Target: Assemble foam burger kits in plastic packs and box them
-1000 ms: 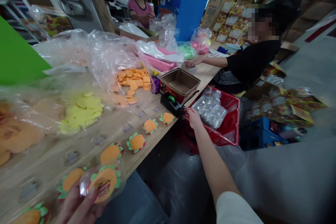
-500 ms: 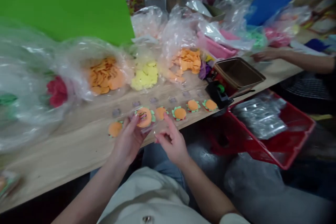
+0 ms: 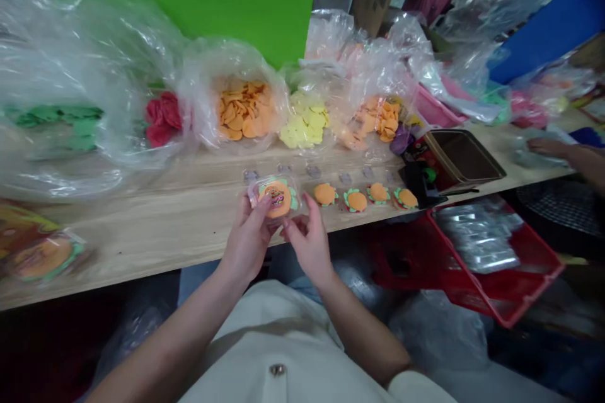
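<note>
Head view — left hand [image 3: 248, 240] gripping a bagged felt sunflower [image 3: 278, 197], right hand [image 3: 308, 243] just beside it, half-open

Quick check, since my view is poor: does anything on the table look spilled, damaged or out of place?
Nothing stands out. The orange felt flowers sit in a tidy row along the table edge, the clear packet in the left hand, beside the right hand, looks intact, and the felt pieces stay inside their plastic bags.

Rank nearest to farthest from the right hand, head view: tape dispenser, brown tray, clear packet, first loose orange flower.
Right hand:
1. Clear packet, just left, in the left hand.
2. Orange flower, just ahead.
3. Tape dispenser, farther right.
4. Brown tray, beyond it.
</note>
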Demonstrator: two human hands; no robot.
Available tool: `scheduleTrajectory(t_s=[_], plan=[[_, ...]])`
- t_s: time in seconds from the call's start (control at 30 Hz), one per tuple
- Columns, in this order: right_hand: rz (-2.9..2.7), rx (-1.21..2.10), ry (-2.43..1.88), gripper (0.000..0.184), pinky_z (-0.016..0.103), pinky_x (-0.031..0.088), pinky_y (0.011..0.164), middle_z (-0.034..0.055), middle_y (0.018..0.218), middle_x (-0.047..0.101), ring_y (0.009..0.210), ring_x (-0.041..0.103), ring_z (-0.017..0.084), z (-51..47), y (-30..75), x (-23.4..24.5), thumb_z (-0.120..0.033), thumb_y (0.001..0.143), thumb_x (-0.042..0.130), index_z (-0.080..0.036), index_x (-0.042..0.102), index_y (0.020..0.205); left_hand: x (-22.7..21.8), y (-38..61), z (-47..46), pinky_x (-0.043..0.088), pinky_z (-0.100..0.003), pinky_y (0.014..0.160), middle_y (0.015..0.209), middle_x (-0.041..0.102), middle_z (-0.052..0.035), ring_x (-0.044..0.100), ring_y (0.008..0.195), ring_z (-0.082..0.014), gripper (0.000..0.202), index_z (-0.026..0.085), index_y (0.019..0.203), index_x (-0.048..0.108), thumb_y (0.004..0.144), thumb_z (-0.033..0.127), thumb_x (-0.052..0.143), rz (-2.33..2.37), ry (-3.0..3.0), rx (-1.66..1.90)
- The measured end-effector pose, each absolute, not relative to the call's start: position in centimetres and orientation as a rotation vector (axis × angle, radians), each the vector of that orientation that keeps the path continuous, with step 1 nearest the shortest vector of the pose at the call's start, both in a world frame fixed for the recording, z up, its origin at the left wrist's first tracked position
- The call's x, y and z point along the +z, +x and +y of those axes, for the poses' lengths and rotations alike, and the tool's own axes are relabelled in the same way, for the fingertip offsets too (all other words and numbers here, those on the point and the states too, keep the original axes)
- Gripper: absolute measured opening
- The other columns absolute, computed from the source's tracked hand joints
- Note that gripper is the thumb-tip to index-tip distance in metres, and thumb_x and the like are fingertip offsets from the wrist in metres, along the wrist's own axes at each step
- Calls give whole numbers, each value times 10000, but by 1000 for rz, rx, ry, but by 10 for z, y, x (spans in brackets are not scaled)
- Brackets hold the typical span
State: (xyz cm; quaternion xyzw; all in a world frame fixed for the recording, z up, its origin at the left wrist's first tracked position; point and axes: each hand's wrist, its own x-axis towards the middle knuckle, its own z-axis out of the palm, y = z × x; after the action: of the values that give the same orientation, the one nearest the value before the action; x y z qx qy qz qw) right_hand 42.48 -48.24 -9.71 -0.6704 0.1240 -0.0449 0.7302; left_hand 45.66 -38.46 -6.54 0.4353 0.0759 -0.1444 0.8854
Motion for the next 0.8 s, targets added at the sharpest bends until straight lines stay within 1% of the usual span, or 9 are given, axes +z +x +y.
scheduleTrajectory(t_s=[0.07,0.13,0.23,0.3,0.37,0.47,0.6,0.7,0.8], plan=[[256,-40,-1511,623,257,486,613,14,865,598,684,559,125,-483,426,-102,-353,759,592,-209,326,1303,-67,457,-378,480,-223,648,1036,583,-10,584,845,-123,251,249,1025,496,796,303,583,154,887,-274],[261,-57,-1680,558,266,483,650,30,890,604,756,568,143,-487,423,-105,-346,733,625,-194,431,1233,-68,460,-370,472,-201,628,1028,582,-6,583,845,-118,234,247,998,506,788,301,594,177,868,-218],[332,-265,-1981,228,266,455,666,36,824,612,750,556,146,-487,415,-101,-327,769,591,-178,615,941,-72,464,-357,482,-218,685,1048,568,4,574,881,-114,211,254,975,499,791,297,591,204,865,-94],[308,-310,-2036,171,261,445,662,33,776,625,710,553,137,-476,413,-93,-320,805,546,-183,647,800,-75,465,-350,486,-271,764,1079,551,5,565,927,-124,237,267,999,480,791,295,589,200,870,-13],[257,-182,-1948,183,255,452,652,31,779,651,714,570,140,-459,418,-87,-324,805,545,-192,670,819,-77,466,-345,479,-305,808,1092,536,4,559,948,-130,277,279,1027,459,786,299,593,213,863,51],[265,60,-1657,228,256,473,604,34,759,666,692,590,148,-430,437,-84,-346,782,558,-169,677,864,-79,463,-337,473,-283,798,1087,532,-10,562,925,-129,336,287,1077,429,784,321,592,274,883,108],[205,163,-1413,205,242,470,583,16,682,637,610,561,120,-399,452,-90,-342,758,590,-147,653,765,-76,455,-314,457,-239,781,1066,540,-7,554,914,-122,363,300,1125,392,806,338,562,334,929,145],[8,276,-1495,206,242,471,622,12,674,631,636,564,124,-380,452,-96,-355,784,572,-167,649,751,-75,446,-278,457,-227,751,1049,536,-5,550,883,-119,394,296,1139,380,798,313,576,302,945,104],[-399,609,-1764,240,296,479,745,48,775,665,781,605,176,-363,461,-102,-367,821,522,-186,677,796,-82,435,-224,463,-253,756,1016,538,-21,547,880,-140,390,253,1102,412,767,286,609,251,1030,69]])
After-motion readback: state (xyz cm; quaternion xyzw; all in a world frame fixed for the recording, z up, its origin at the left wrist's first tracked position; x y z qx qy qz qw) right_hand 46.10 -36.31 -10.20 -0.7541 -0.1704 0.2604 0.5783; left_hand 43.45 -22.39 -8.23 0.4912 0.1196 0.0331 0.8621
